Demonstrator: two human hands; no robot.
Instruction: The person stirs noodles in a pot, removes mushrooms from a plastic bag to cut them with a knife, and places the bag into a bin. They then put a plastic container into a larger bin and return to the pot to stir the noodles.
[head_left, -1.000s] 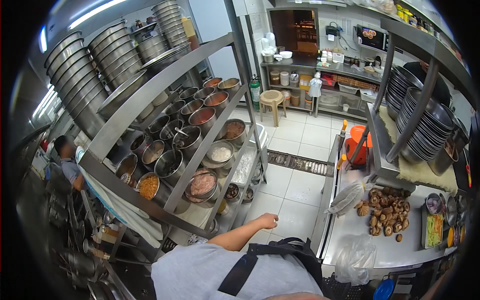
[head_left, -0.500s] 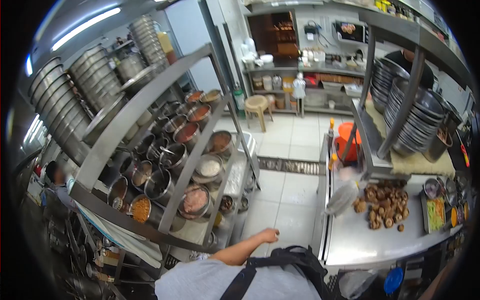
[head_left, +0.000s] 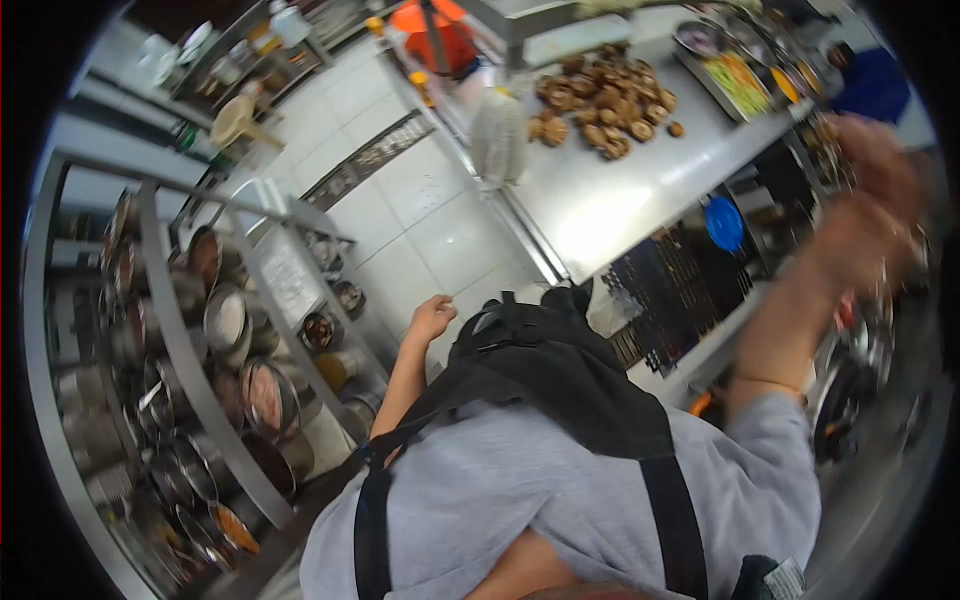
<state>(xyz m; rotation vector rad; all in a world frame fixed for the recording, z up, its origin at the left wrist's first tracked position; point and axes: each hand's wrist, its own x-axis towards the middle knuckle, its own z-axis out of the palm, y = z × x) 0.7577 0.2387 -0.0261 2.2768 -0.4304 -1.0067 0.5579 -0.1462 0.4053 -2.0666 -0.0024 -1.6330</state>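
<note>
My left hand [head_left: 433, 318] hangs beside my black apron [head_left: 540, 370], above the tiled floor. Its fingers are loosely bent and slightly apart, and I see nothing in them. My right hand [head_left: 880, 185] is raised at the far right, beyond the end of the steel table [head_left: 600, 215]. Motion smears its fingers, so what it may hold does not show. Nearest to it are a tray of cut vegetables [head_left: 735, 85] and several small metal containers. Brown mushrooms [head_left: 610, 100] lie heaped on the table, with a pale wrapped bundle [head_left: 497, 135] at the table's edge.
To the left stands a metal rack [head_left: 180, 330] with several pots and bowls of food. Further back are a stool [head_left: 235, 122], an orange bucket [head_left: 435, 35] and a floor drain grate [head_left: 370, 155]. A blue lid [head_left: 723, 223] sits below the table's near edge.
My view has turned right and tilted down. My right hand, out of view before, now shows raised at the right. My left hand stays low at my side, its fingers a little looser.
</note>
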